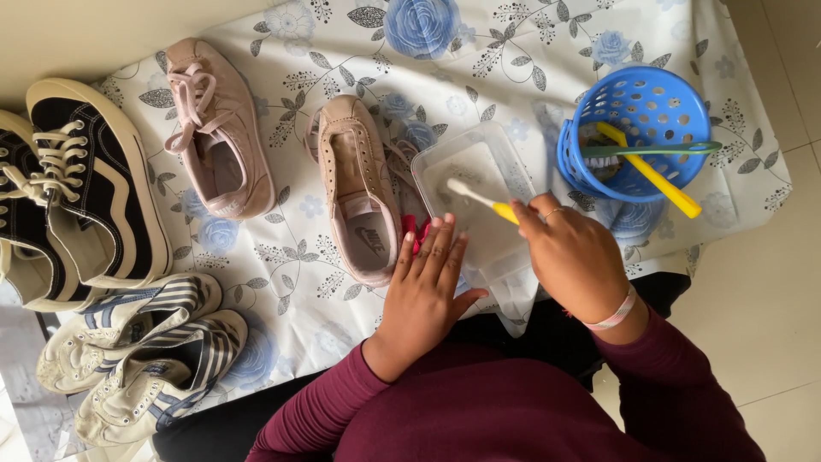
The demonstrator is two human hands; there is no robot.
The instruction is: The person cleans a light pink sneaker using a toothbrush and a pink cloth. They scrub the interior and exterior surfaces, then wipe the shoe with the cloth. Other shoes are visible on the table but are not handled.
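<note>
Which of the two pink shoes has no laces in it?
The pink shoe beside the left hand: its eyelets are empty. The other pink shoe, farther left, is laced.

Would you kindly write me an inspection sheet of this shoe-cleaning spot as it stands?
Surface: floral sheet spread over the floor.
Job's things: yellow toothbrush, bristles inside the clear plastic tub; unlaced pink shoe beside the tub.
Clutter: second pink shoe, black sneakers, striped sneakers, blue basket holding brushes.
Grips: right hand holds the toothbrush; left hand lies flat by the shoe, over something red.
Cables: nothing seen.
Surroundings: pale floor tiles.
</note>
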